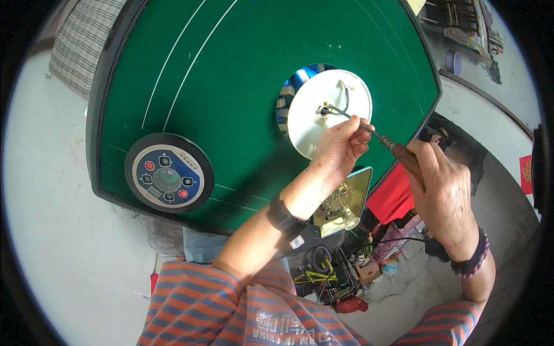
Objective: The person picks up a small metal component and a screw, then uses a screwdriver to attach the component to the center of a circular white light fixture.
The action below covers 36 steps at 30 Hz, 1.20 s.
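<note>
A white round lamp-like base rests tilted on the green table, with brass-coloured fittings at its centre and a dark wire on its face. My right hand is closed around the handle of a screwdriver. Its shaft slants up and left toward the fittings. Beside the base's lower right edge, my left hand has its thumb and fingers closed on the shaft. Whether the tip touches a fitting is too small to tell.
The green felt table has a dark raised rim. A round control panel with buttons lies near its left corner. By my left forearm sits a shallow tray of small screws with a clear cup. Tools and cables lie below.
</note>
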Motion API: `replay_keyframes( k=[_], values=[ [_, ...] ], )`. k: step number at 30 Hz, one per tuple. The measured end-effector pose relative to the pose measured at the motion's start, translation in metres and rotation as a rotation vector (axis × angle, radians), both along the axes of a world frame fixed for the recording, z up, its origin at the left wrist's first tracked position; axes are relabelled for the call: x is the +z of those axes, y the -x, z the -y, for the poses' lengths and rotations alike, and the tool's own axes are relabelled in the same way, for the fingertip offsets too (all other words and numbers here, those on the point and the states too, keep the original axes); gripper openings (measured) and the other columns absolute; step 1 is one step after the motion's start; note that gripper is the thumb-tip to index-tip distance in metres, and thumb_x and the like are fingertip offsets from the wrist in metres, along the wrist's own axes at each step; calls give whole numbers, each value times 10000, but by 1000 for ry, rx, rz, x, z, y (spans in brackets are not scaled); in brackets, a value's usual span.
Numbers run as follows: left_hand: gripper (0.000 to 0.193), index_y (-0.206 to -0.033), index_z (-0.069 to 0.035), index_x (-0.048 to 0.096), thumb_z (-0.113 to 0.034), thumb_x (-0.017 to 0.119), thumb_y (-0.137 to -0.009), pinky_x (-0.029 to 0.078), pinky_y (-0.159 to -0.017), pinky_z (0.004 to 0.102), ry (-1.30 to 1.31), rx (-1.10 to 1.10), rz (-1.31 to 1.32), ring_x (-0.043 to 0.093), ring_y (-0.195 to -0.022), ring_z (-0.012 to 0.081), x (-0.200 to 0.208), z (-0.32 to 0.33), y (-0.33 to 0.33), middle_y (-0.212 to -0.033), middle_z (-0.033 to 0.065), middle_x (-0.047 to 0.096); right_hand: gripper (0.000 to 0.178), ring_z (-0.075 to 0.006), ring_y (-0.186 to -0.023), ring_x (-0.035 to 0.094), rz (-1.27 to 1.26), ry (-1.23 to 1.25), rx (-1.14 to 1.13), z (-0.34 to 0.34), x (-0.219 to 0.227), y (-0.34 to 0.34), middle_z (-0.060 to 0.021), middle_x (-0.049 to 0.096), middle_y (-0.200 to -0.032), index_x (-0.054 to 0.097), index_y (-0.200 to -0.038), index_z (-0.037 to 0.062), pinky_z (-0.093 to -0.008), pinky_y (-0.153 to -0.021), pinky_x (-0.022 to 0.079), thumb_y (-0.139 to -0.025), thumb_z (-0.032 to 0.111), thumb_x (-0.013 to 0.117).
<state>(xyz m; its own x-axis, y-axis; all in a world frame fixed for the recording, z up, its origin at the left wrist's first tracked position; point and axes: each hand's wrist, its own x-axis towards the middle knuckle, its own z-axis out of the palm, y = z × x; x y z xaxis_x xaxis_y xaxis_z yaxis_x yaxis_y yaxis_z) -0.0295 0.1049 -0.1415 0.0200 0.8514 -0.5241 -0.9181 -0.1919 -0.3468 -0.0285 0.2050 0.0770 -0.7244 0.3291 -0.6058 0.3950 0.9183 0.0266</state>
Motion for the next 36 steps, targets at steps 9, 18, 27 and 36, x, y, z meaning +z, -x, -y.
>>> replay_keyframes(
  k=[9,18,27,36],
  values=[
    [235,-1006,-33,629,-262,582,-991,537,-638,197,53,-35,-5,662,-789,89,9,-5,6,-888,42,673,196,-381,-583,606,-61,74,-245,-11,-3,6,-199,569,-632,624,-831,-32,-411,-524,463,-866,148,693],
    [211,-995,-29,625,-238,600,-981,535,-650,193,8,13,25,643,-751,94,2,-6,4,-904,49,672,184,-311,-521,591,-173,-3,-36,-10,-11,8,-113,557,-615,560,-838,31,-397,-456,435,-860,132,712],
    [204,-978,-26,614,-229,594,-985,523,-629,171,41,-17,24,620,-733,71,-3,-6,1,-892,43,667,330,-326,-700,642,-65,-26,88,-4,2,6,-110,623,-822,529,-977,30,-391,-546,501,-764,120,764],
    [201,-991,-27,618,-223,573,-995,505,-603,170,88,-22,38,641,-738,88,11,-10,8,-896,60,679,221,-392,-615,618,56,78,-286,-14,0,11,-219,607,-661,604,-769,-25,-433,-546,480,-829,163,701]
  ],
)
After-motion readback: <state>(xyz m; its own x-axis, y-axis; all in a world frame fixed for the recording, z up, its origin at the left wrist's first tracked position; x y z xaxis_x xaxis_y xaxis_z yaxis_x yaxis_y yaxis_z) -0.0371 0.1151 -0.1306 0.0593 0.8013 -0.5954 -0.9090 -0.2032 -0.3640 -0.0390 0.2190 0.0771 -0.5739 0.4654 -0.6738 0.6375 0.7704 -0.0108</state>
